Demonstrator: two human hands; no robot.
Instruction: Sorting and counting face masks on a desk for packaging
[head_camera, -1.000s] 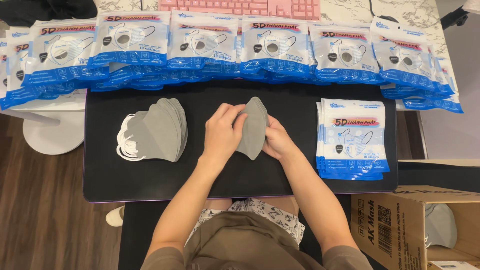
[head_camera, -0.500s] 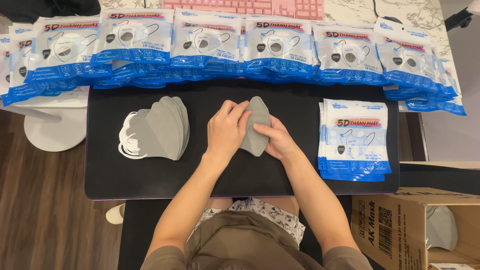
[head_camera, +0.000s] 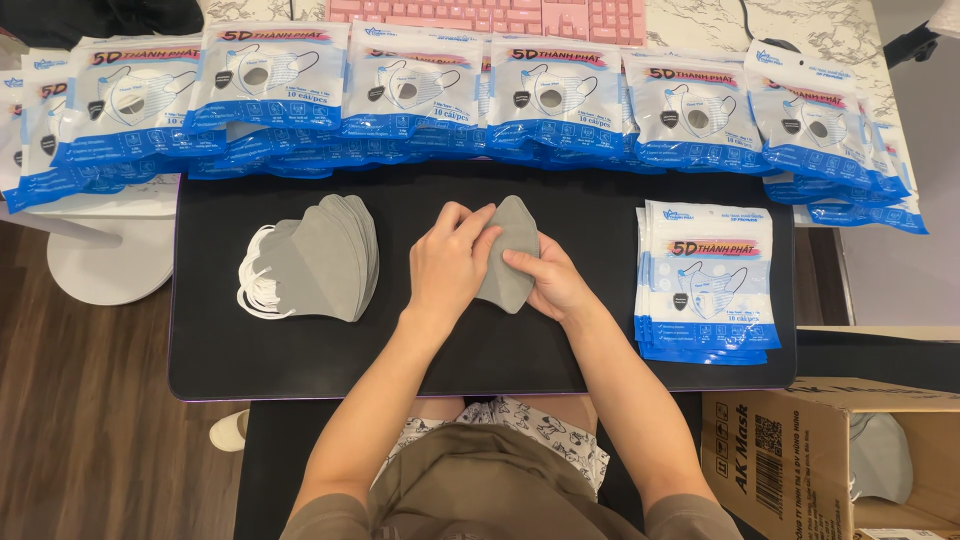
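Note:
A folded grey face mask (head_camera: 512, 240) lies at the middle of the black mat (head_camera: 300, 355). My left hand (head_camera: 447, 262) grips its left side, fingers curled over the top edge. My right hand (head_camera: 553, 283) holds its right side, thumb pressed on the front. To the left sits a fanned stack of grey masks (head_camera: 325, 256) with white ear loops sticking out. A pile of empty blue-and-white mask pouches (head_camera: 708, 280) lies on the mat's right end.
A long row of blue-and-white mask pouches (head_camera: 420, 95) lines the far edge of the mat. A pink keyboard (head_camera: 490, 14) lies behind them. An open cardboard box (head_camera: 840, 450) stands at the lower right. A white stool (head_camera: 110, 255) is at the left.
The mask has been folded tighter between my hands and both hands have shifted slightly on it; the view has drifted a little.

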